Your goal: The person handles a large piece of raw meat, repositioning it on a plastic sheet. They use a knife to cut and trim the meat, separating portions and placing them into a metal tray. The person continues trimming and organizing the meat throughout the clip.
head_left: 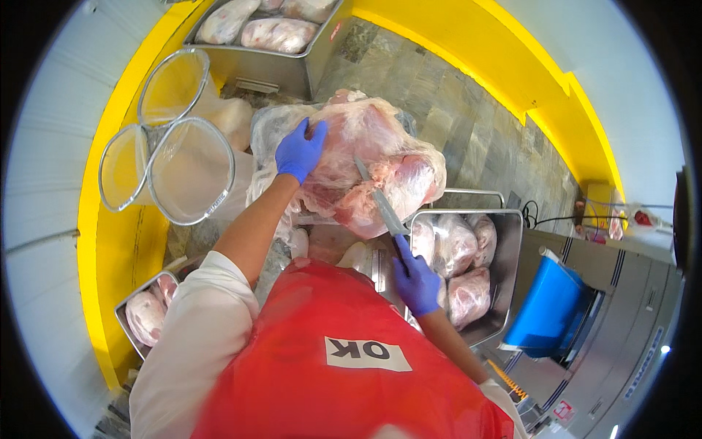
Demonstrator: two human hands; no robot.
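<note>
Red apron (pixel 314 314) fills the view closest to my camera, and beyond it sits the large pink piece of meat (pixel 358 135), just ahead of the body, with clear plastic film (pixel 269 130) spread at its left side. What bears its weight I cannot tell from here.

My main worry is the knife (pixel 389 214). Its blade points away from me into the meat, and a strand of flesh seems to cover its middle while the tip shows beyond. If that flesh gives suddenly, I judge the point could jump forward or swing left toward the other hand. Meat this wet-looking may also slide or roll under pressure, because nothing I can see clamps it. Loose film could snag the edge too. On the right, the steel bin (pixel 514 278) of wrapped meat lies close below the knife arm, so a wide backward pull might catch its rim.

As for holding, my left grip (pixel 300 151), in a blue glove, lies on the meat's left side, thumb and fingers apart, pressing rather than pinching. My right grip (pixel 417 284), gloved alike, is closed around the knife's handle, apart from the meat.
</note>
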